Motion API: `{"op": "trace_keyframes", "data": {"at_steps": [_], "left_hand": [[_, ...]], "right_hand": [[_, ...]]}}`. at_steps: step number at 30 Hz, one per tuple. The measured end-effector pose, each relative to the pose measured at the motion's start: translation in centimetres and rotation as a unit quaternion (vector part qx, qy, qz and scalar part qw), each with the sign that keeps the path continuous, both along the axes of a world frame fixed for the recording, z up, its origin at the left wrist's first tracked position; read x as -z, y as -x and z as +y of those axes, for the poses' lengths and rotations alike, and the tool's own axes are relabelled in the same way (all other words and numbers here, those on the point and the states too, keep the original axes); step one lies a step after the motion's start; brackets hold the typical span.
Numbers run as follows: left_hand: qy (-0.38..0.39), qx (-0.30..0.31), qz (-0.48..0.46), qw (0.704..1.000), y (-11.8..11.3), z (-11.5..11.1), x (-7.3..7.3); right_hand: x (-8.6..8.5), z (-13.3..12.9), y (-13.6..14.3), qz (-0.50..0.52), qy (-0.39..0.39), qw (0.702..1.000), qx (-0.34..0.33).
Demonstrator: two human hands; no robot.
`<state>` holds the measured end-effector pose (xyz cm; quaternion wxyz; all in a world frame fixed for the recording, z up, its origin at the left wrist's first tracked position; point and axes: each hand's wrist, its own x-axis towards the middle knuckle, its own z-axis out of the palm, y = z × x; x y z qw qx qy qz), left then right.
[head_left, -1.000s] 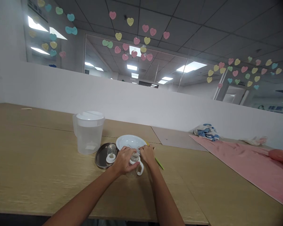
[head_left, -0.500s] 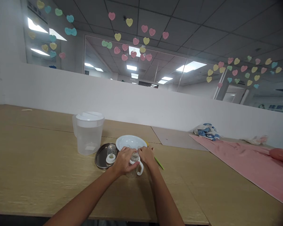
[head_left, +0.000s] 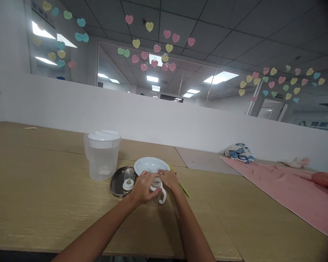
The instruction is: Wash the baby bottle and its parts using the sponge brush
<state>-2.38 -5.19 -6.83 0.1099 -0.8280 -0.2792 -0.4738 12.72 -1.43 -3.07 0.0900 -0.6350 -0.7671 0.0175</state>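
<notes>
My left hand (head_left: pixel 145 187) is wrapped round a clear bottle (head_left: pixel 156 183) with a white handle, its mouth uncovered. Beyond the bottle, my right hand (head_left: pixel 168 178) reaches over the near edge of a white plate (head_left: pixel 142 163); its fingertips are too small to read, and whether they hold anything cannot be told. Left of my hands, a round metal tray (head_left: pixel 116 185) carries a clear cap and a white ring (head_left: pixel 128 185). A green stick (head_left: pixel 184 190) lies to the right of my right wrist, with something yellow by the plate.
A lidded clear pitcher (head_left: pixel 104 158) of liquid stands behind the tray on the left. At the right a pink cloth (head_left: pixel 287 185) covers part of the table, with a blue and white cloth (head_left: pixel 239 153) at its back corner. A white wall (head_left: pixel 158 120) runs behind the table.
My right hand has shifted slightly away from the bottle's mouth, toward the plate. My left hand keeps its hold on the bottle.
</notes>
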Motion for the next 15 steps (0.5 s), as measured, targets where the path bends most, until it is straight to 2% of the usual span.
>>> {"op": "trace_keyframes", "data": {"at_steps": [5, 10, 15], "left_hand": [[0.009, 0.001, -0.004, 1.000, 0.0, 0.1, 0.1], [0.017, 0.007, -0.008, 1.000, 0.0, 0.1, 0.0], [0.021, 0.006, -0.009, 1.000, -0.1, 0.1, -0.1]], "right_hand": [[-2.0, 1.5, 0.7, -0.043, 0.096, 0.994, -0.036], [-2.9, 3.1, 2.6, -0.093, 0.161, 0.982, 0.033], [-2.5, 3.5, 3.3, -0.105, 0.155, 0.979, 0.077]]}}
